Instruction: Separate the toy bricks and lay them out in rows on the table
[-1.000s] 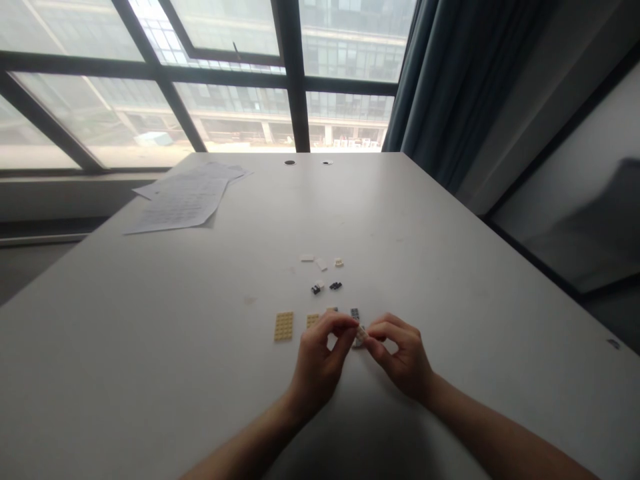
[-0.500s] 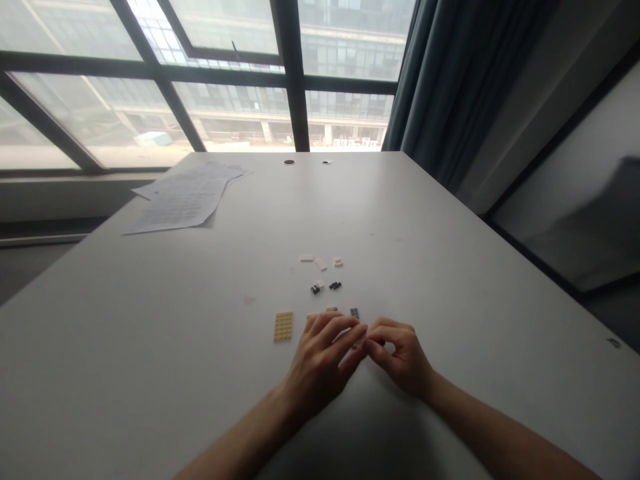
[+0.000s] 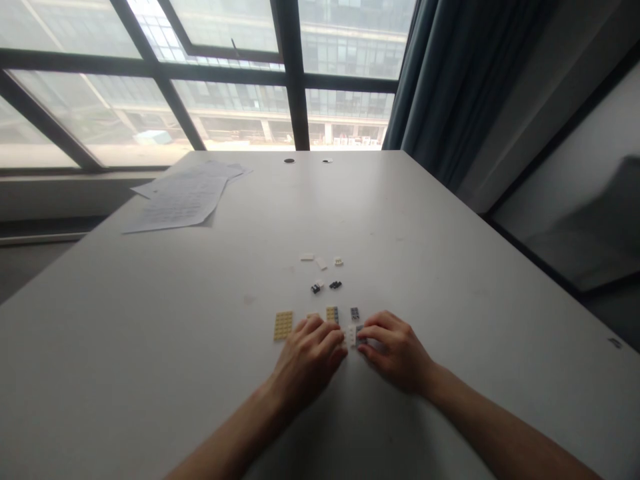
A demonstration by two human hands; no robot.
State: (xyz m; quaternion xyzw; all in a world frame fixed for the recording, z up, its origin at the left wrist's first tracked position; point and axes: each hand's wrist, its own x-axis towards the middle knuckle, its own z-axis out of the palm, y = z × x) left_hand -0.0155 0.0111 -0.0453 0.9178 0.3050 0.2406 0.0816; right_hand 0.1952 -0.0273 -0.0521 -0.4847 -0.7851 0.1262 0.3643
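Note:
My left hand [image 3: 310,350] is closed, its fingertips pressed on a pale studded toy brick [image 3: 345,339] that they mostly cover. On the right, the thumb and fingers of my right hand [image 3: 397,350] close around a grey toy brick [image 3: 361,335]. A white studded toy brick [image 3: 352,336] lies between the two hands, against the grey one. Just beyond them are a tan and grey-blue studded plate [image 3: 332,315] and a small dark grey studded piece [image 3: 355,313]. A tan piece [image 3: 313,315] is partly hidden behind my left hand, and a tan studded plate [image 3: 283,326] lies to its left.
Farther up the white table [image 3: 200,300] are black pieces [image 3: 335,285], a black-and-white piece [image 3: 317,287], white flat tiles [image 3: 307,257] and a small white piece [image 3: 339,261]. Printed papers [image 3: 185,200] lie at the back left, near the window.
My hands, which met at the fingertips, have moved apart and lowered to the table. The white and grey bricks between them now show, as does more of the tan and grey-blue plate.

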